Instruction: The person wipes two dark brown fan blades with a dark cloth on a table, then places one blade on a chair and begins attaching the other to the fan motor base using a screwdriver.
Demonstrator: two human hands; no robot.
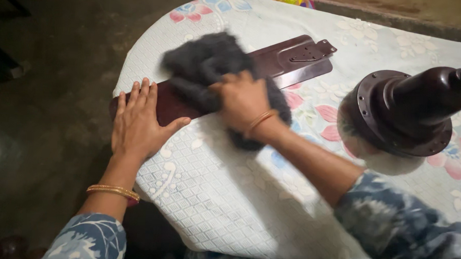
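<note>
The left hand (139, 122) lies flat, fingers spread, pressing down the near end of a single dark brown fan blade (286, 62); it grips nothing, only weighs on the blade. The blade runs away up and to the right across a table (228, 196) covered in a white floral cloth, ending in a metal bracket. Just right of the left hand, the right hand (242, 98) is curled down over one dark grey fuzzy rag (204, 65), fingers bent and clutching it against the blade's middle. The rag bunches out past the hand on both sides, hiding that stretch of blade. Well apart at the right stands one brown fan motor (402, 112), on the cloth. Each wrist bears a gold bangle, two in all.
</note>
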